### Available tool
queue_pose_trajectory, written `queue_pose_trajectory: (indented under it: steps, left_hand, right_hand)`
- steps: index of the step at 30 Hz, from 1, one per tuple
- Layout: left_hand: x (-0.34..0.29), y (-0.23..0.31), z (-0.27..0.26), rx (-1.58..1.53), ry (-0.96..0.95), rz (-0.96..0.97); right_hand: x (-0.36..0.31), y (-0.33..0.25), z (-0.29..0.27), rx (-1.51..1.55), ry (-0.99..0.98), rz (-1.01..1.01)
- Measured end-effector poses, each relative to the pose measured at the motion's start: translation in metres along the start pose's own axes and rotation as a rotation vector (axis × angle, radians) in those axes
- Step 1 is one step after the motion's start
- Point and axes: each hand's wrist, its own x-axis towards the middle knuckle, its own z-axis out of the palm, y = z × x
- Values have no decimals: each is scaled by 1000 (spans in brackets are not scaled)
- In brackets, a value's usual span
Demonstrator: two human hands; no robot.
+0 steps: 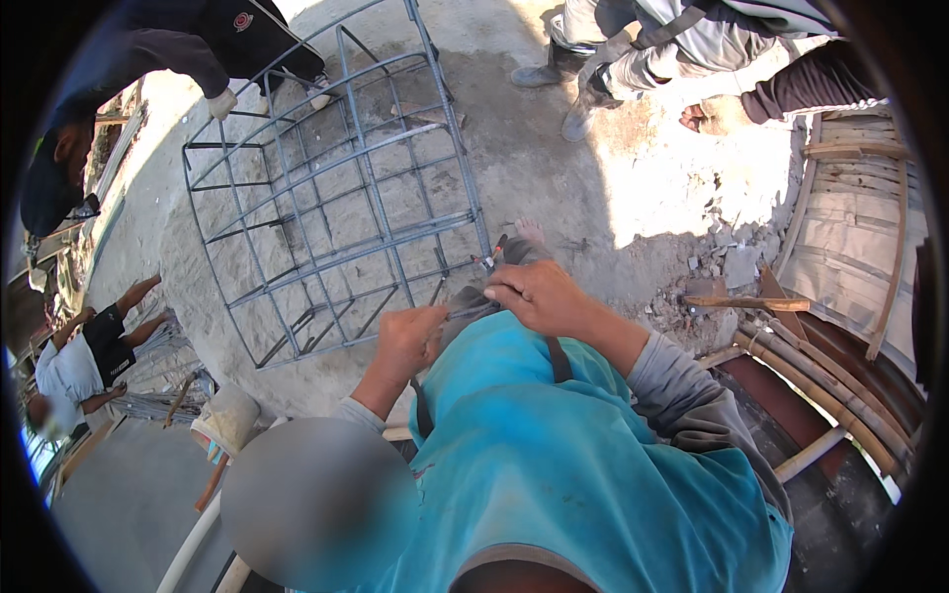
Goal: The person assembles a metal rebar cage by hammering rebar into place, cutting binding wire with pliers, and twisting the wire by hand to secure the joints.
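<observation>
My left hand [403,343] is closed in front of my lap, its fingers curled inward; what they hold, if anything, is hidden. My right hand [542,296] is also closed, with thumb and forefinger pinched together over my dark trouser leg. Whatever may be in that pinch is too small to make out. Just beyond the right fingers shows a small metal tool [487,263] with an orange-red part, its kind unclear. A cage of tied steel reinforcing bars [371,178] stands on the ground ahead of both hands, its near right corner close to my right hand.
At the upper left a gloved co-worker's hand [221,104] is at the cage. Another person [89,356] is at the left, and people in boots [583,99] are at the upper right. Rubble [727,262], bamboo poles [820,385] and a whitish bucket [227,417] lie around me.
</observation>
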Motion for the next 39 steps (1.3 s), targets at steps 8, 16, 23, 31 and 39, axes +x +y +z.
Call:
queue_pose_trajectory:
  steps: [8, 16, 23, 31, 39]
  left_hand:
    - [81, -49, 56, -115, -278, -151]
    - [118, -210, 128, 104, -118, -537]
    - [123, -266, 160, 203, -771, -1009]
    - [121, -278, 164, -107, -614, -1070]
    - [91, -213, 161, -223, 173, -784]
  right_hand:
    - [0, 100, -12, 222, -64, 267]
    - [17, 264, 36, -44, 133, 524]
    - [69, 301, 101, 458, 23, 729]
    - [92, 314, 118, 585, -60, 668]
    - [75, 308, 70, -230, 155, 712]
